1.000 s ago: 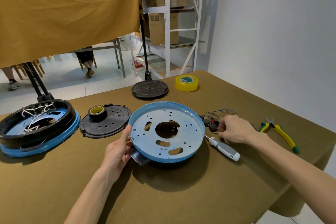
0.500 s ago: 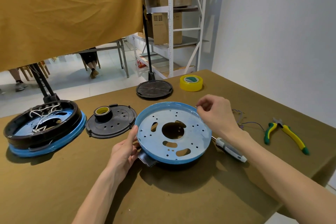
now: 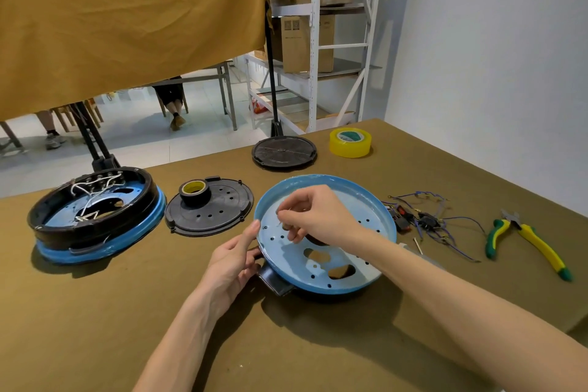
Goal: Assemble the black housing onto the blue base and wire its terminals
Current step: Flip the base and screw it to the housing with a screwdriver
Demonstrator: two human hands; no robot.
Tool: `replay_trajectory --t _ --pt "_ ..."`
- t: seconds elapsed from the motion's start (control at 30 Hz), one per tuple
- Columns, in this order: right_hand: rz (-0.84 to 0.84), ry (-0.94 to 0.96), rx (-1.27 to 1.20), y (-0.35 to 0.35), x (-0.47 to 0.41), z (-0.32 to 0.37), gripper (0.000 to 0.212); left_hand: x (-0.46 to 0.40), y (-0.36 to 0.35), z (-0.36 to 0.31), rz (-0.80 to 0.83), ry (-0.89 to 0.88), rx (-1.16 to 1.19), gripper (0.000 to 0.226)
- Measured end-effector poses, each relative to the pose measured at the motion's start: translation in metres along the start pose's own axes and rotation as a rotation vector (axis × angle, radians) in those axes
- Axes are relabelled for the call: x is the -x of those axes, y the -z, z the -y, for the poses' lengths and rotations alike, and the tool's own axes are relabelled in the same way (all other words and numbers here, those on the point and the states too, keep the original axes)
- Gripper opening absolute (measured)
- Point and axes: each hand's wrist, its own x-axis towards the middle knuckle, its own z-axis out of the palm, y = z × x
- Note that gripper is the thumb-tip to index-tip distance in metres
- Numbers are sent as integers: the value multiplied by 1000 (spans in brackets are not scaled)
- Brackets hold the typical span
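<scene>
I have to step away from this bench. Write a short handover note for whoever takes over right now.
Left hand holds the near-left rim of the blue base, steadying it.
Right hand hovers over the base with fingertips pinched together, apparently on a small part, too small to identify.
The base sits on a black part, of which only a tab shows.
Wires with switches and a loose screw lie right of the base, pliers further right.
A finished unit at far left serves as reference.
Done: base positioned.
Left: fasten it, wire the terminals.
</scene>
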Motion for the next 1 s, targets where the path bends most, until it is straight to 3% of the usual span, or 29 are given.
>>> replay_trajectory --t 0.1,0.2,0.4,0.5,0.6,0.73,1.0 --pt "41 17 84 -5 -5 4 3 -2 3 1 37 7 1 61" --pt "87 -23 -18 -6 -8 6 8 -4 8 2 90 25 39 58" --pt "73 -88 -47 -6 -14 8 18 -8 9 5 147 5 13 71" --pt "78 -109 -20 -8 -15 5 16 -9 11 6 141 -8 -19 66" --pt "17 -98 25 -8 -15 1 16 -7 12 8 163 -21 -20 51" --pt "-35 -90 -13 -5 -13 -3 17 -3 12 10 161 -62 0 60" --pt "1 -15 -15 -6 -6 1 21 7 13 9 222 -136 15 58"
